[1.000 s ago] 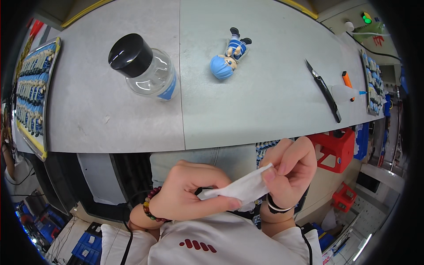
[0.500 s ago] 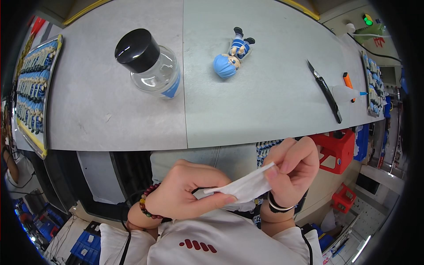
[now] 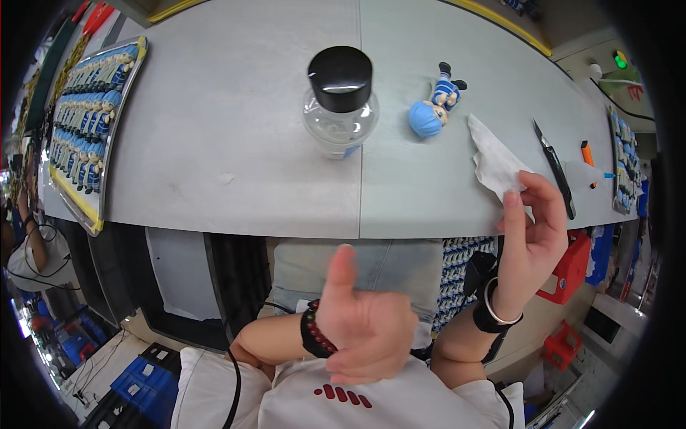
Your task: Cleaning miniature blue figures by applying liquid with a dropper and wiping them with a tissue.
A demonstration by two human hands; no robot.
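A thin white wipe (image 3: pixel 495 161) is pinched by one end between the thumb and fingers of my right hand (image 3: pixel 532 232). Its free end spreads over the table's right part, between a small blue-haired figurine (image 3: pixel 429 118) and a craft knife (image 3: pixel 555 168). The figurine lies on its side, with striped blue clothes and black shoes. My left hand (image 3: pixel 368 325) is in front of my chest, thumb stretched up and fingers loosely bent, with nothing in it. A clear bottle (image 3: pixel 341 121) with a black cap stands upright near the table's middle.
A tray (image 3: pixel 100 222) of several rows of similar figurines rests at the table's left end; another tray (image 3: pixel 624 161) is at the right. An orange tool (image 3: pixel 587 152) lies past the craft knife. Below are a red stool (image 3: pixel 568 268) and more figurines (image 3: pixel 464 282) beside my lap.
My left hand has let go of the wipe and moved down toward my chest. My right hand has carried the wipe up and right over the table. The view has shifted left.
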